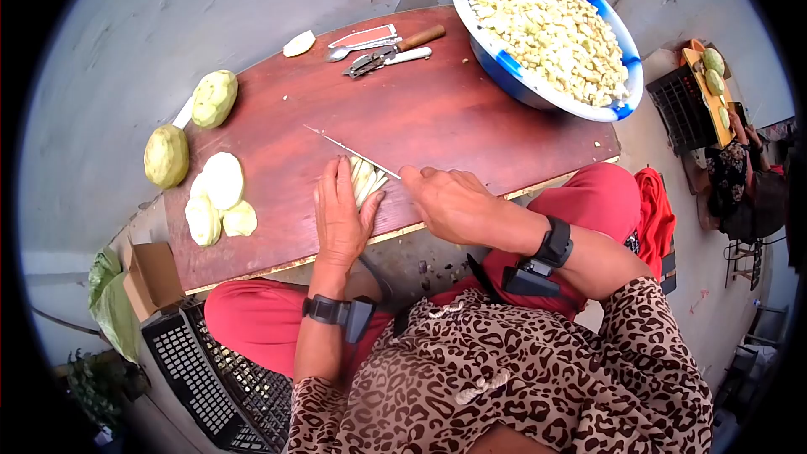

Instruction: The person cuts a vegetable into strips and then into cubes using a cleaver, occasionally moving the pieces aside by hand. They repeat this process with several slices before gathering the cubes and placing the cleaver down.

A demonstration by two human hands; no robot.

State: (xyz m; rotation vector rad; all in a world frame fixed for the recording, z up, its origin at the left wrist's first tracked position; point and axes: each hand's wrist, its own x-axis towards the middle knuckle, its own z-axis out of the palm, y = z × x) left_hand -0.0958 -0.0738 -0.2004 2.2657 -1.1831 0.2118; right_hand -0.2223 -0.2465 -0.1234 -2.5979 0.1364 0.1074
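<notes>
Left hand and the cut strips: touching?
Touching. Head view: the left hand lies right against the cut strips, no gap showing along the index finger.

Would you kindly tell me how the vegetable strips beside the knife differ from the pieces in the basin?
The strips are long and narrow, while the pieces are small and chunky. The strips lie on the table, held by the left hand; the pieces are heaped in the basin. Both are pale yellow-green.
</notes>
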